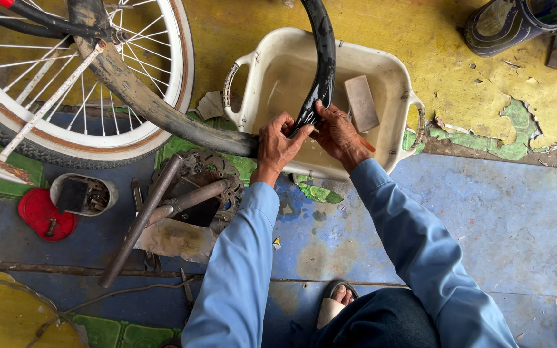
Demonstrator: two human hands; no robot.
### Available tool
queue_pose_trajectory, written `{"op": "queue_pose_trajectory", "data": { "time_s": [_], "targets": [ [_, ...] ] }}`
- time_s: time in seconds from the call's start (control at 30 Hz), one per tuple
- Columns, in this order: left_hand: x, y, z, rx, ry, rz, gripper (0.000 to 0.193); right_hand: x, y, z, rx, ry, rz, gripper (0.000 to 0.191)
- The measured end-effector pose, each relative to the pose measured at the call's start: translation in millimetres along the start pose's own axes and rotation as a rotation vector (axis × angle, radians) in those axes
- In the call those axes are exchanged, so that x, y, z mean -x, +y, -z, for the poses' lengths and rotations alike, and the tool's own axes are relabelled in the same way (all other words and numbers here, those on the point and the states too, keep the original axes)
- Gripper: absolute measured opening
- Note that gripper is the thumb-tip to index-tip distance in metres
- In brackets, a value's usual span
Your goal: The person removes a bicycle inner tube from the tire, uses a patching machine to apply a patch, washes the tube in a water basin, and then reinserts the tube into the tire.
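Left hand (277,145), right hand (338,134) grip inner tube (320,58); peeling painted floor (485,212).

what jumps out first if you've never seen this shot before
Both hands, the left hand and the right hand, pinch a wet black inner tube over a cream plastic basin of murky water at top centre. At top left stands a white-rimmed bicycle wheel, with a red lid and rusty metal parts on the peeling blue and yellow floor.

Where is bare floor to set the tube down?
Free: the blue floor right of the right sleeve, below the basin. Crowded: left of the left sleeve, with metal parts, red lid and wheel.
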State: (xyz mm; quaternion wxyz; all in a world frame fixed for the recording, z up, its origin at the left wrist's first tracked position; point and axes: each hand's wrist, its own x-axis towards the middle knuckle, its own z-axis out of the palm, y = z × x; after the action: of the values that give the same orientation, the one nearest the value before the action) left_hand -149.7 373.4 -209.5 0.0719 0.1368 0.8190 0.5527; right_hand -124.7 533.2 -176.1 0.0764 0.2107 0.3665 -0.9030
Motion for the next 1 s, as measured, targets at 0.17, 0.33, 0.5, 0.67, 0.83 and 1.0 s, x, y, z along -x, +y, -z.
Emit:
{"op": "queue_pose_trajectory", "data": {
  "time_s": [0.17, 0.33, 0.5, 0.67, 0.83, 1.0],
  "targets": [
    [-5.1, -5.6, -3.4, -0.106, -0.029, 0.030, 0.040, -0.3, 1.8, -1.5, 0.132, 0.014, 0.004, 0.018],
    [-4.6, -8.8, -3.7, -0.025, 0.029, -0.091, 0.026, -1.1, 1.3, -5.0, 0.176, 0.041, 0.006, 0.016],
    [-3.3, 1.5, 2.7, -0.016, -0.009, -0.022, 0.023, 1.8, 0.5, -9.1, 0.149, 0.037, 0.001, 0.015],
    [-6.3, 5.9, 5.0, -0.034, -0.155, 0.012, 0.035, 5.2, -0.4, -8.2, 0.129, 0.049, 0.019, 0.013],
    [-6.5, -3.1, -2.3, -0.258, -0.309, 0.003, 0.044, 12.0, -5.2, -6.8, 0.081, 0.070, 0.020, 0.011],
    [-6.2, -0.3, -0.8, -0.252, -0.275, 0.021, 0.032, 14.3, -7.8, -17.2, 0.072, 0.056, -0.067, 0.023]
  ]
}}
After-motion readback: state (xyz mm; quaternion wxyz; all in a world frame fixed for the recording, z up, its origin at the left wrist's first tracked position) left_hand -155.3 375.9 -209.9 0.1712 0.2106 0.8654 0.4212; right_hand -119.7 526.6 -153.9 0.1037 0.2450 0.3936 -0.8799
